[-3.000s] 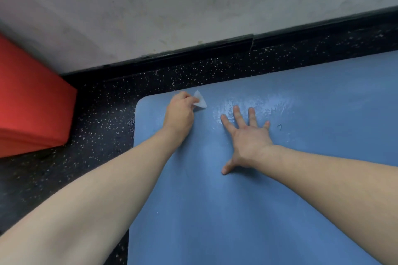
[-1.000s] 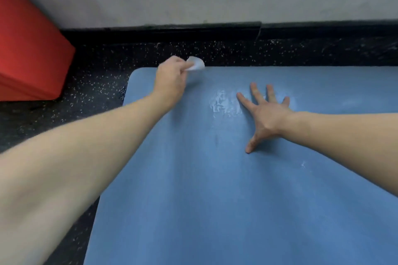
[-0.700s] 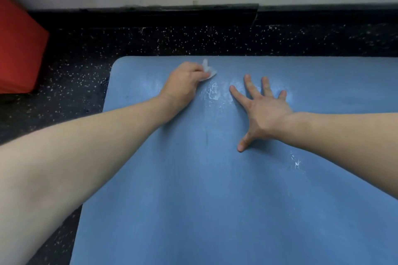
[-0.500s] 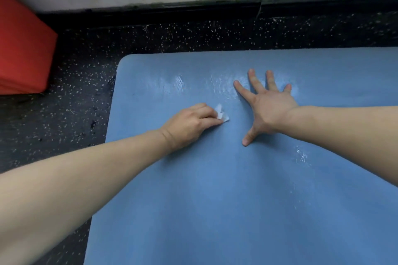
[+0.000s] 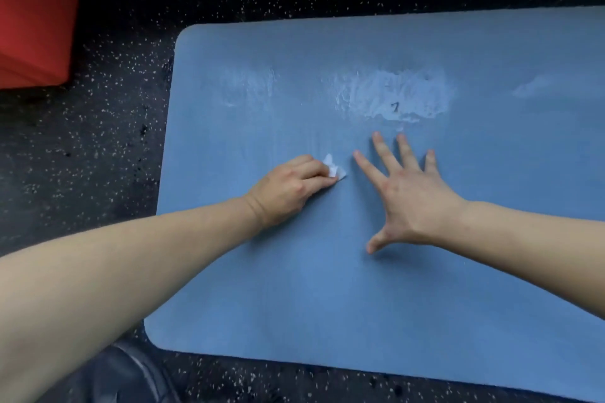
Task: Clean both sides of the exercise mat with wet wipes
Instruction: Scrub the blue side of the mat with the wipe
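A blue exercise mat [image 5: 327, 288] lies flat on the dark speckled floor, and its left end with rounded corners is in view. My left hand [image 5: 288, 190] presses down near the mat's middle, fingers closed on a small crumpled white wet wipe [image 5: 334, 168] that sticks out past the fingertips. Just to the right, my right hand [image 5: 409, 193] rests palm down on the mat with fingers spread, holding nothing. Shiny wet streaks [image 5: 393, 95] mark the mat beyond both hands, with a small dark speck in them.
A red block [image 5: 32, 20] stands on the black speckled floor [image 5: 98, 141] at the upper left, apart from the mat. A dark baseboard runs along the top edge. A dark shoe [image 5: 124, 376] shows at the bottom left, beside the mat's near corner.
My left hand has dragged the wipe from the mat's far edge back toward me. My right hand has shifted a little nearer too, uncovering the wet patch. The view has tilted further down.
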Motion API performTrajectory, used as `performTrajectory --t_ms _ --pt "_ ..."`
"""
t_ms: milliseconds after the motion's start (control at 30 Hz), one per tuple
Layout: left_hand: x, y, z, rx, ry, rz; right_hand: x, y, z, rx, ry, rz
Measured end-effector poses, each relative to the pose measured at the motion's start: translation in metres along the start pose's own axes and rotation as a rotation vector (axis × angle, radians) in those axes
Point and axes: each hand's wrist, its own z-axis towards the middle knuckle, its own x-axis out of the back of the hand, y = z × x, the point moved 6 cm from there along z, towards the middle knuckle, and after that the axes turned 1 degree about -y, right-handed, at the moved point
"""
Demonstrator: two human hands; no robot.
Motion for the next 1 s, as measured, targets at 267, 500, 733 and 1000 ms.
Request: performTrajectory --t_ms 267,500,733,1000 --pt "0.006 -0.015 0.000 0.339 0.172 0.001 -0.059 -0.033 -0.023 0.033 -0.012 -0.041" --pt "-0.050 0.100 -0.084 -0.028 -0.069 -0.179 -0.065 -0.031 -0.020 0.027 0.013 -0.036" --pt "-0.018 0.062 -0.067 0.167 0.055 -0.095 -0.074 -0.037 -0.041 0.064 0.046 -0.004" --pt "-0.063 0.155 -0.138 -0.071 -0.229 -0.254 -0.109 -0.049 -0.086 0.179 0.023 -0.097"
